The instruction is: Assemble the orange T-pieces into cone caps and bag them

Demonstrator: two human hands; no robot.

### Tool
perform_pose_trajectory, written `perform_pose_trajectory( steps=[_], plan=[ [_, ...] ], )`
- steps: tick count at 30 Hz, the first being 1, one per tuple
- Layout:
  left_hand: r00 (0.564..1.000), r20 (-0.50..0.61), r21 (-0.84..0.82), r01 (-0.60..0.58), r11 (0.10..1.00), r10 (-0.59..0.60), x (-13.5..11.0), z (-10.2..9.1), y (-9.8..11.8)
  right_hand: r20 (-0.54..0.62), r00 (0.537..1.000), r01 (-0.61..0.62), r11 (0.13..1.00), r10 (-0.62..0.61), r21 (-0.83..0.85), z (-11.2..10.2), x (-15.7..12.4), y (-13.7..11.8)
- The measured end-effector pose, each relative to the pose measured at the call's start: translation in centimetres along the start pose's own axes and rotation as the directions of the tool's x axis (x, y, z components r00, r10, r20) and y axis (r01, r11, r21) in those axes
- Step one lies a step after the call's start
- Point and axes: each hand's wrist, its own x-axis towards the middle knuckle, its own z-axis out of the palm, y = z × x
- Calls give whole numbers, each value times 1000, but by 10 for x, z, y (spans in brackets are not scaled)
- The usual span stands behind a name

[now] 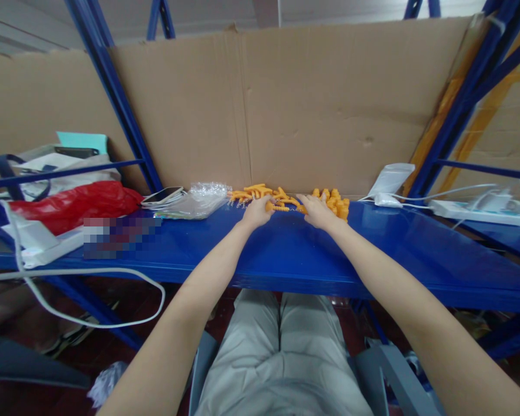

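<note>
The head view looks down along two bare forearms to a blue shelf (286,254) backed by a cardboard sheet (329,110). The left hand (256,211) is curled, its grip pinching one end of an orange threaded piece (278,207) that lies on the shelf between the two hands. The right hand (317,211) rests palm down at the other end of that piece, its fingers reaching into a cluster of orange caps (338,205); whether its grip pinches anything I cannot tell, as the back of the hand hides the fingertips. A loose heap of orange T-shaped parts (255,191) lies just behind the left hand, against the cardboard. Left of the heap are clear plastic bags (201,199), a phone (162,195) and a red bag (75,205); to the right, well apart, are a white pouch (390,178) and a power strip (481,211). To handle the piece well, I judge that the left hand should hold it near its end, so the thread stays free. The right hand should lift one cap clear of the cluster, not drag several. Both should work at the open front of the shelf, away from the heap.
</note>
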Motion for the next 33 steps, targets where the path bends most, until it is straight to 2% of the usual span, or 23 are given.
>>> perform_pose_trajectory(
  steps=[7, 18, 22, 28, 33],
  plan=[
    [997, -38, 28, 64, 998, -62, 0, -2, 0, 60, 998, -36, 999, 37, -10, -4, -1, -4],
    [972, -54, 74, 234, 969, -231, 0, 0, -5, -3, 1000, -26, 1000, 26, -10, 0, -1, 0],
    [981, -26, 98, 196, 976, -194, -2, -2, 0, -4, 1000, -10, 999, 10, 30, -3, 0, -3],
    [998, 69, 6, 10, 1000, -10, -3, -4, 5, 13, 998, 59, 988, -62, 139, -2, 2, -7],
    [998, 64, -10, 13, 1000, -12, -4, -7, 7, 2, 998, 63, 982, -64, 176, -3, 2, -5]
  ],
)
